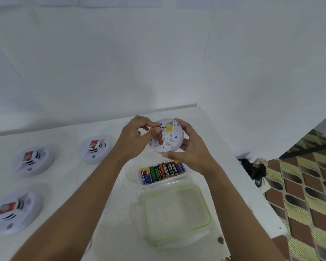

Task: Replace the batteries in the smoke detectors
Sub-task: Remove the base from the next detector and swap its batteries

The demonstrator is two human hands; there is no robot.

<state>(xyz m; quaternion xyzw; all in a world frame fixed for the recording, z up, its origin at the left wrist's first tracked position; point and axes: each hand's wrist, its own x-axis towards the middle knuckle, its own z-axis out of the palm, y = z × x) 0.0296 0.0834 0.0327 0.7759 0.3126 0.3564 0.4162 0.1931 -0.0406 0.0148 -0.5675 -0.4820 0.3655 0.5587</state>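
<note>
Lid: clear rectangular plastic lid with green seal [177, 213], flat near the white table's [68, 178] right edge.
Tub: clear plastic tub [184, 175] of mixed batteries, just behind the lid.
Held detector: round white smoke detector [172, 137], back upward, raised above the tub.
Right hand [190, 149]: curled round its rim.
Left hand [134, 137]: fingertips pinching the red battery [160, 138] in its compartment.
Spare detectors: three [33, 161] [94, 147] [15, 210], left side.

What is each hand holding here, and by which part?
The right hand grips the smoke detector by its rim, back facing up. The left hand pinches the upper end of a red battery in its compartment.
</note>
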